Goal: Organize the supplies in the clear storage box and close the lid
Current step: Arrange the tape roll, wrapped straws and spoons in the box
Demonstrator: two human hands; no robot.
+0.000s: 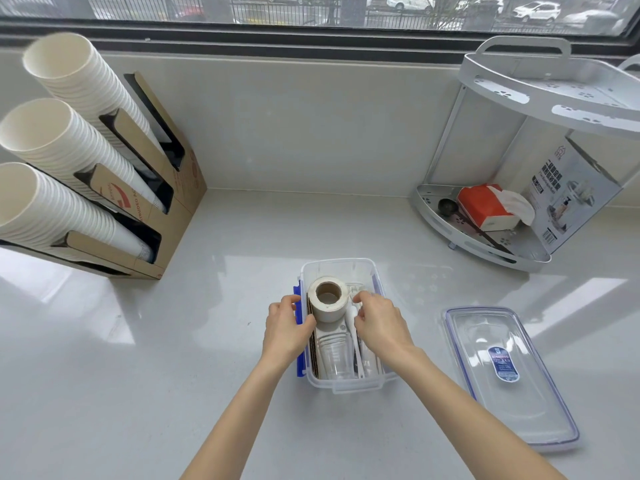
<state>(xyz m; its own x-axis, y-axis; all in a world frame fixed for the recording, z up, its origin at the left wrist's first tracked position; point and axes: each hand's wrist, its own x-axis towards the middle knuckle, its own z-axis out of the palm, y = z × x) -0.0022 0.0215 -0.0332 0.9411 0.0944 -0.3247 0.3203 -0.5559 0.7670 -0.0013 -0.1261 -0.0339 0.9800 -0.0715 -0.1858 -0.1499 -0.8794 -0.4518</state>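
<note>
- Here, the clear storage box (341,388) stands open on the pale counter (138,358), and everything below is placed from it.
- Inside the box, a white roll (327,299) with a cardboard core stands toward the far end; clear plastic cups (335,355) lie nested toward the near end, with white plastic cutlery (356,351) just right of them.
- The left hand (285,329) curls over the box's left wall, fingers bent against the blue latch (298,341), thumb touching the roll.
- The right hand (379,322) reaches into the box's right half, fingertips pinched together; what they grip I cannot tell.
- The lid (509,375) lies flat on the counter right of the box, apart from it.
</note>
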